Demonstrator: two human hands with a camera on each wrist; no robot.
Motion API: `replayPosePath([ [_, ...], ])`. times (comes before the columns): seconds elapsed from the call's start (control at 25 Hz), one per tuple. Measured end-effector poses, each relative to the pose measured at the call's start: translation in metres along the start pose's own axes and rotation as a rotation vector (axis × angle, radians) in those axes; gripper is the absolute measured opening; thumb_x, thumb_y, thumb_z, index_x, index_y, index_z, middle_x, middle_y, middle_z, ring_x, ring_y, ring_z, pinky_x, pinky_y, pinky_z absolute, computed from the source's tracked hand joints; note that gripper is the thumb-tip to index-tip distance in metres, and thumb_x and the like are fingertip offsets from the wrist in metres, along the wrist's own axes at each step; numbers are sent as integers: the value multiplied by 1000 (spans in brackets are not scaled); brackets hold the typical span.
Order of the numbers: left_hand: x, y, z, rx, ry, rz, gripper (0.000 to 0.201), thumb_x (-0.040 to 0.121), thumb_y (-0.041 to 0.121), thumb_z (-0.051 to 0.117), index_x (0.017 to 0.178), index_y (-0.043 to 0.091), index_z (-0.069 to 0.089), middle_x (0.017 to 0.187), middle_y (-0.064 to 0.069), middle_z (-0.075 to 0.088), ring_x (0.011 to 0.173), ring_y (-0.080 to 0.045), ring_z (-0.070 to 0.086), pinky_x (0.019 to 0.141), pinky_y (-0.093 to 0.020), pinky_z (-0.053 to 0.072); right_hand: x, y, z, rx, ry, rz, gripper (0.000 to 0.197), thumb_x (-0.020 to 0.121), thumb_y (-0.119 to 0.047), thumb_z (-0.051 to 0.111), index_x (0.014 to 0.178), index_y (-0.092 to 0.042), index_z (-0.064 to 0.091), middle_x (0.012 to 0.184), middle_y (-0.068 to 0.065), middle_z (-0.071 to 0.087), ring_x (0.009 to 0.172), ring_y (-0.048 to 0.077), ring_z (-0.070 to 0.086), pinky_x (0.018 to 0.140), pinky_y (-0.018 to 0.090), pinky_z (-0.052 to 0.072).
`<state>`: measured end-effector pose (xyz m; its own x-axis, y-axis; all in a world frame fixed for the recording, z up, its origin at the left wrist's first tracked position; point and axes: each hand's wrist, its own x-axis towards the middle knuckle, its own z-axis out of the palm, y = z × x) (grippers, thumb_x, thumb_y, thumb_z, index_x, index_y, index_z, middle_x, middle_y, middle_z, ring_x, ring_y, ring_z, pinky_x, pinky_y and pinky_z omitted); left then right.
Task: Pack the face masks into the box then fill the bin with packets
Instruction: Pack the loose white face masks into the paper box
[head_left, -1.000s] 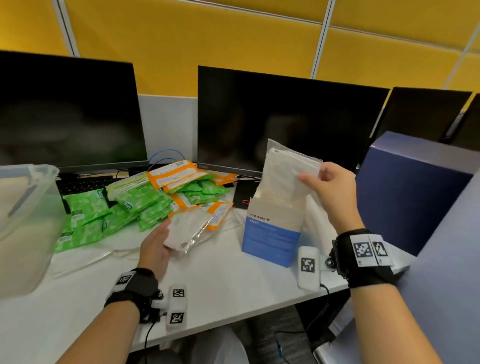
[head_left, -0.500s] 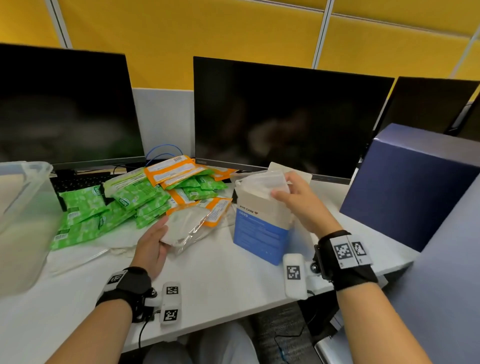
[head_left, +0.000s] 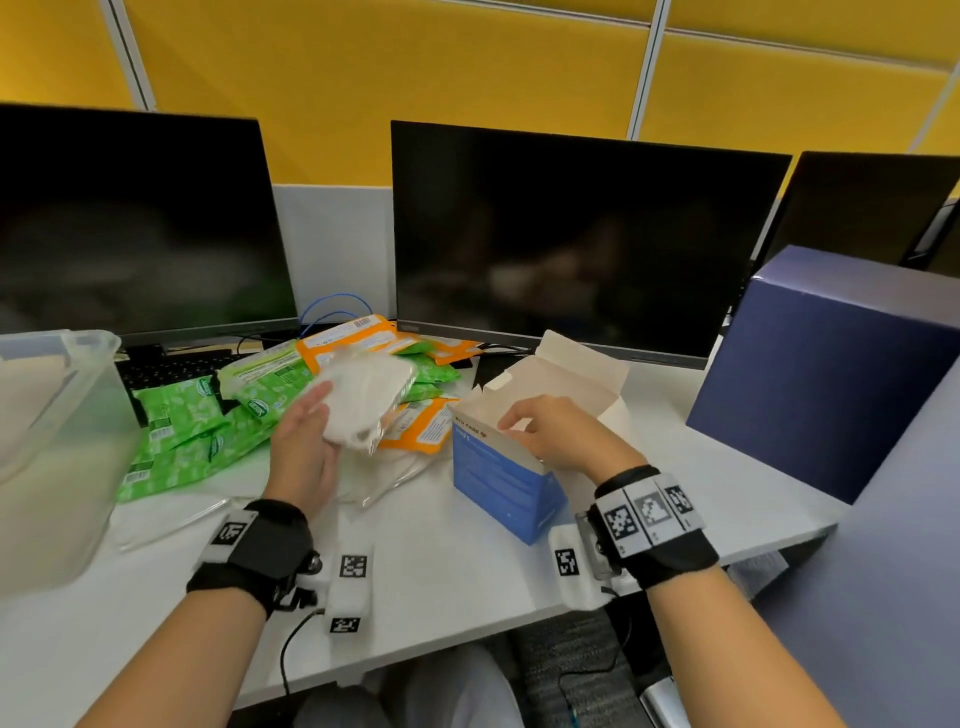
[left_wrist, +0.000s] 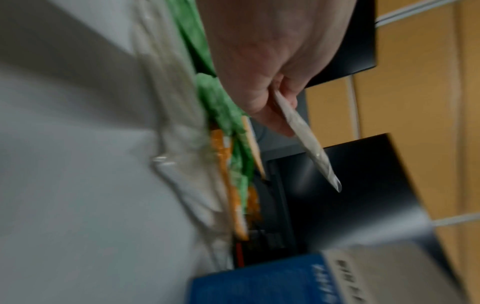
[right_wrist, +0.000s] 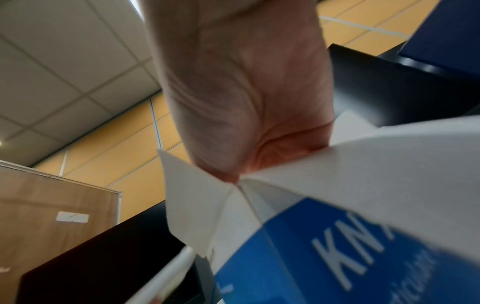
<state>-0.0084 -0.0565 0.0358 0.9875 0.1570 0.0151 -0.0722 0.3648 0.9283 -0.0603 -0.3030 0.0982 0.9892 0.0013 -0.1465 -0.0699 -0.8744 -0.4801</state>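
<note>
A bagged face mask (head_left: 366, 402) is held up over the packets (head_left: 208, 426) by the left hand (head_left: 304, 452), fingers pinched on it; the open blue box (head_left: 501, 483) on the surface (head_left: 441, 561) is reached into by the right hand (head_left: 563, 436), finger state can't be told; contents hidden; clear bin (head_left: 57, 441) sits far left.

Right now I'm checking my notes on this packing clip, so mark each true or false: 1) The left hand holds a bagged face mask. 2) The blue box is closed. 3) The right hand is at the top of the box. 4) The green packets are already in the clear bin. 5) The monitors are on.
1) True: the left hand holds a bagged face mask.
2) False: the blue box stands with its flaps open.
3) True: the right hand reaches into its opening.
4) False: the green packets lie on the desk beside the clear bin.
5) False: the monitors are dark.
</note>
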Motion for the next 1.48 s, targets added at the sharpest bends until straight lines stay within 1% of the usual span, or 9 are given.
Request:
replayPosePath([
  [0.24, -17, 42, 56, 23, -196, 86, 60, 93, 4, 55, 147, 14, 32, 141, -3, 46, 122, -17, 54, 92, -22, 49, 6, -38, 12, -163, -180, -72, 42, 97, -15, 49, 140, -12, 46, 138, 10, 50, 121, 25, 52, 95, 33, 43],
  [0.32, -22, 32, 65, 274, -224, 123, 69, 90, 9, 62, 149, 19, 28, 142, 0, 43, 123, -15, 50, 93, -19, 47, 8, -46, 18, -217, -230, -97, 33, 95, -10, 51, 128, -4, 54, 127, 14, 58, 104, 26, 59, 87, 33, 47],
  [0.48, -21, 13, 64, 480, -284, 136, 80, 87, 9, 65, 151, 22, 20, 155, -4, 28, 139, -23, 35, 113, -44, 36, 10, -53, 25, -320, -248, -129, 23, 91, -4, 54, 113, 1, 60, 111, 15, 63, 96, 28, 61, 85, 34, 48],
  [0.8, -20, 53, 69, 950, -105, 399, 70, 91, -2, 49, 152, 15, 19, 155, -12, 20, 140, -26, 26, 107, -23, 26, 8, -62, 38, 352, -245, -207, 25, 99, -21, 46, 115, -9, 61, 87, 2, 63, 78, 19, 61, 68, 24, 49],
  [0.88, -30, 58, 75, 768, -135, 428, 69, 90, -1, 52, 150, 18, 24, 150, -9, 30, 133, -23, 38, 103, -22, 35, 10, -64, 41, 509, -238, -176, 27, 96, -16, 51, 122, -10, 57, 83, 2, 63, 64, 16, 62, 64, 24, 52],
  [1.0, -45, 49, 85, 322, -281, 150, 63, 89, 2, 60, 145, 19, 36, 132, -6, 50, 110, -18, 57, 80, -23, 53, 10, -67, 43, 556, -199, -185, 18, 96, -6, 46, 107, -4, 61, 77, 3, 62, 56, 12, 62, 62, 26, 56],
  [1.08, -43, 44, 85, 222, -215, 46, 56, 89, 1, 58, 142, 15, 44, 126, -16, 54, 100, -19, 58, 82, -29, 51, 8, -64, 40, 718, -186, -144, 19, 99, -14, 45, 103, -5, 61, 81, 8, 67, 64, 19, 67, 71, 34, 58],
  [1.24, -29, 48, 62, 650, -184, 217, 44, 89, 13, 63, 133, 13, 54, 131, -1, 53, 114, -11, 49, 94, -22, 39, 15, -49, 31, 1137, -241, -102, 35, 102, -31, 40, 126, -12, 59, 115, 16, 68, 100, 35, 69, 91, 41, 54],
  [1.48, -31, 19, 43, 679, -216, 222, 36, 87, 12, 66, 120, 19, 57, 89, 7, 53, 66, -5, 44, 62, -19, 36, 24, -44, 27, 1524, -206, -13, 57, 96, -61, 31, 130, -21, 51, 125, 11, 64, 110, 31, 63, 92, 50, 52],
])
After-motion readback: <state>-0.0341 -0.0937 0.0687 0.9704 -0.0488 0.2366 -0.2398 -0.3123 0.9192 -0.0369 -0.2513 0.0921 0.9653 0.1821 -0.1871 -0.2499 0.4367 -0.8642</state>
